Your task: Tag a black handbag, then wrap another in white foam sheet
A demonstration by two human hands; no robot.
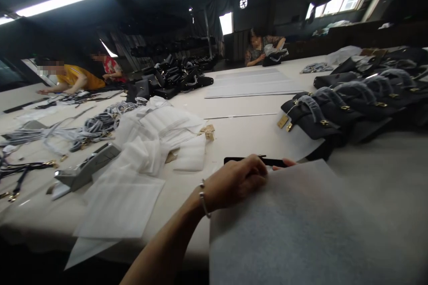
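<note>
My left hand (241,179), with a silver bracelet at the wrist, reaches over the upper left corner of a large whitish sheet (294,222). Its fingers are curled together at the edge of a dark flat item (277,161), and what they pinch is too small to make out. Of my right hand (288,163) only fingertips show, behind the sheet's top edge by the dark item; the sheet hides the rest. The sheet covers the lower right of the view.
Thin white foam sheets (117,200) and a grey tape dispenser (87,167) lie left. Black bags (310,118) with wrapped handles line the right. Wrapped straps (100,122) and a bag pile (170,78) sit farther back. Three people (78,78) work across the table (240,133).
</note>
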